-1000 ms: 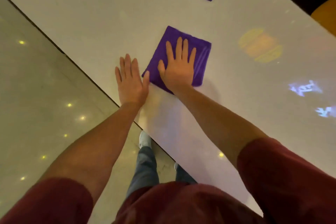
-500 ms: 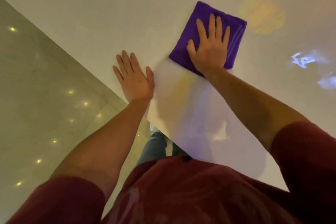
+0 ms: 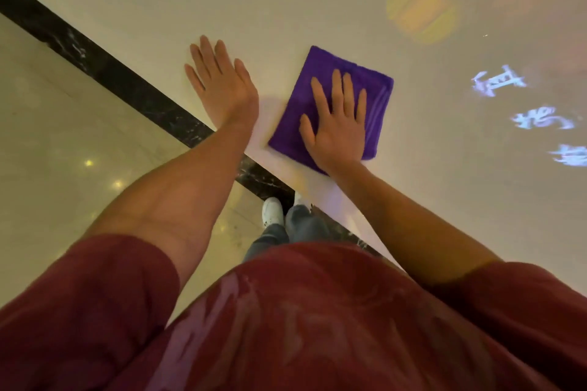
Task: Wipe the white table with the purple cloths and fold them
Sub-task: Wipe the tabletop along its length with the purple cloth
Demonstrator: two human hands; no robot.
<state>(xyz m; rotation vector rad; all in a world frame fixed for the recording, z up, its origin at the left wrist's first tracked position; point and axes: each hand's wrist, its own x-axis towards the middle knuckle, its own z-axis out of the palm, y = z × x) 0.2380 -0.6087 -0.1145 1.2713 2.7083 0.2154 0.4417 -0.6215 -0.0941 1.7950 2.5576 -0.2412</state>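
A folded purple cloth [image 3: 355, 79] lies flat on the white table [image 3: 286, 3], close to the table's near edge. My right hand [image 3: 336, 124] presses flat on the cloth with fingers spread, covering its lower middle. My left hand [image 3: 222, 86] rests flat on the bare table to the left of the cloth, fingers apart, holding nothing. Only this one purple cloth is in view.
The table's edge runs diagonally from upper left to lower right, with a dark floor strip [image 3: 104, 70] and pale glossy floor [image 3: 63, 152] beyond it. A yellow light patch [image 3: 422, 8] and bluish reflections [image 3: 536, 120] lie on the table. My feet [image 3: 273, 209] stand beside the edge.
My right hand has slid the cloth back toward the near edge and closer to my left hand. The left hand stays planted on the table. The view has shifted.
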